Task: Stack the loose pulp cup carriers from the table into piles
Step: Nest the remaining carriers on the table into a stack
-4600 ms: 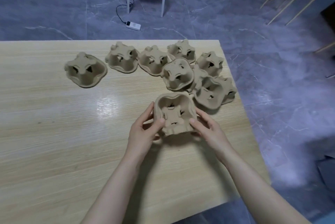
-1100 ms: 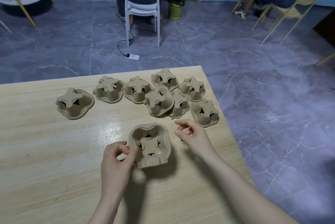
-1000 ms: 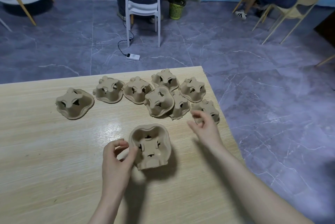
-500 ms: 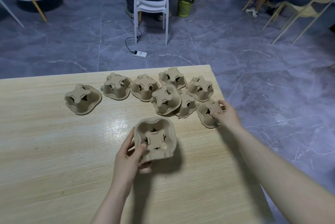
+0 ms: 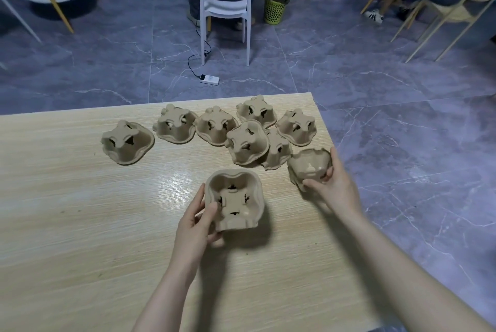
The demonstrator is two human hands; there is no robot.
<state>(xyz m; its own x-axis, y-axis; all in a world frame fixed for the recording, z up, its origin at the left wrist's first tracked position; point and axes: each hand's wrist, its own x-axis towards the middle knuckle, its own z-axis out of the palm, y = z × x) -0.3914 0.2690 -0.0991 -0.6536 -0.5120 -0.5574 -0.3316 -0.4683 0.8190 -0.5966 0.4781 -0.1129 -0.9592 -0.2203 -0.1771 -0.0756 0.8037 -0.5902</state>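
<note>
A small pile of brown pulp cup carriers stands hollow side up in the middle of the wooden table. My left hand grips its left rim, thumb inside. My right hand holds another carrier near the table's right edge, turned hollow side up and tilted. Several loose carriers lie upside down in a row farther back, from one at the left to one at the right, with two overlapping ones in front.
The table's right edge runs close beside my right hand, with grey tiled floor beyond. A white chair, a green bin and seated people are at the back of the room.
My right hand left the pile, reached to the carrier at the right edge, picked it up and turned it hollow side up. My left hand stayed on the pile.
</note>
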